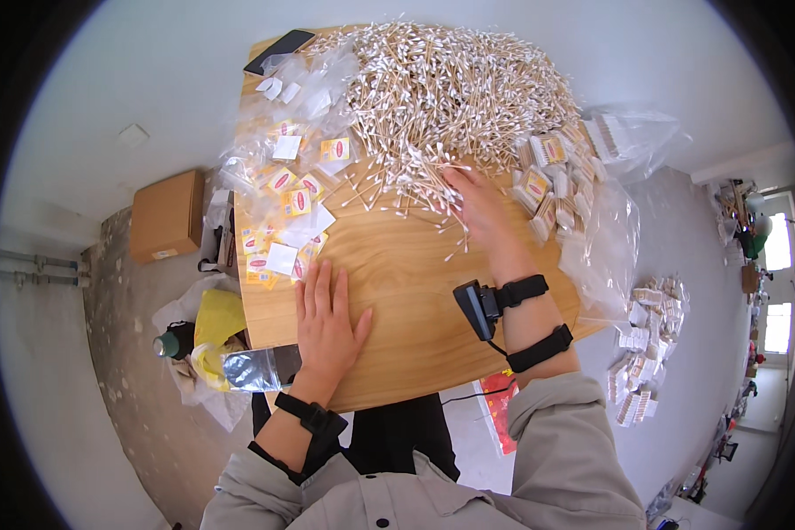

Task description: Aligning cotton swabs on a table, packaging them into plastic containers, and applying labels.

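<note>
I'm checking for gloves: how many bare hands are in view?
2: the left hand on the wooden table, the right hand at the near edge of the cotton swab pile.

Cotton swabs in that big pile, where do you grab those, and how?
The cotton swabs are probably best pinched by the middle of their bare sticks, from the near side, where the right hand is. The sticks are thin and straight, and this spares the white tips. They lie criss-crossed, so small bunches from the looser near edge should come free more easily.
</note>
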Demonstrator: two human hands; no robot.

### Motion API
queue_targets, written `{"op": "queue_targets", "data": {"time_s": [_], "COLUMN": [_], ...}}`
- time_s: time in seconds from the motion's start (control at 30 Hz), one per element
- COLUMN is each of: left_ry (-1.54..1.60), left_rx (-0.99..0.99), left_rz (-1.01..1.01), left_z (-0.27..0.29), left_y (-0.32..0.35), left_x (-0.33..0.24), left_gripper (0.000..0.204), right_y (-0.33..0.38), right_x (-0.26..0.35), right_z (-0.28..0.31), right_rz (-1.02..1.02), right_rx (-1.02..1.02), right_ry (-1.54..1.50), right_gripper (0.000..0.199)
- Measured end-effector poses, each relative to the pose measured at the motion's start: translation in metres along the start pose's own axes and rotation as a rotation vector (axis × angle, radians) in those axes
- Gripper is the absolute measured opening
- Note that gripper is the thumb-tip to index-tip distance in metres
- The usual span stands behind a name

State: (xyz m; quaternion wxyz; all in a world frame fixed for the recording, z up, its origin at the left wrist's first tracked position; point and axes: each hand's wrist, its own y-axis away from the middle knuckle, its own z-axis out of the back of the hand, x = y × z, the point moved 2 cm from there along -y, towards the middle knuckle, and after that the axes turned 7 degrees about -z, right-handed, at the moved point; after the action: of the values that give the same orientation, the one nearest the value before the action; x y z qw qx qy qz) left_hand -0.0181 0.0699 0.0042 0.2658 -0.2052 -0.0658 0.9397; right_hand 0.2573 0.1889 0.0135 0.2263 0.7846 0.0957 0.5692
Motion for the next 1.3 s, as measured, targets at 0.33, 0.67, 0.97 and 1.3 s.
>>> {"op": "queue_targets", "data": {"time_s": [0.33, 0.67, 0.97, 1.3], "left_ry": [-0.005, -0.022, 0.007, -0.102], "left_rx": [0.002, 0.002, -0.029, 0.046], "left_rz": [0.006, 0.016, -0.001, 0.027], "left_z": [-0.002, -0.004, 0.004, -0.027], "left_y": [-0.001, 0.002, -0.006, -0.046], "left_x": [0.004, 0.005, -0.001, 0.006], "left_gripper": [0.067, 0.069, 0.073, 0.082], "right_y": [0.008, -0.013, 0.097, 0.111], "right_x": [0.032, 0.024, -0.045, -0.097], "right_z": [-0.031, 0.0, -0.016, -0.042], "right_rz": [0.054, 0.28, 0.487, 0.394], "right_rx": [0.163, -0.139, -0.488, -0.443], "right_ry": [-0.021, 0.257, 0.984, 0.937], "right_gripper": [0.022, 0.027, 0.047, 0.025]}}
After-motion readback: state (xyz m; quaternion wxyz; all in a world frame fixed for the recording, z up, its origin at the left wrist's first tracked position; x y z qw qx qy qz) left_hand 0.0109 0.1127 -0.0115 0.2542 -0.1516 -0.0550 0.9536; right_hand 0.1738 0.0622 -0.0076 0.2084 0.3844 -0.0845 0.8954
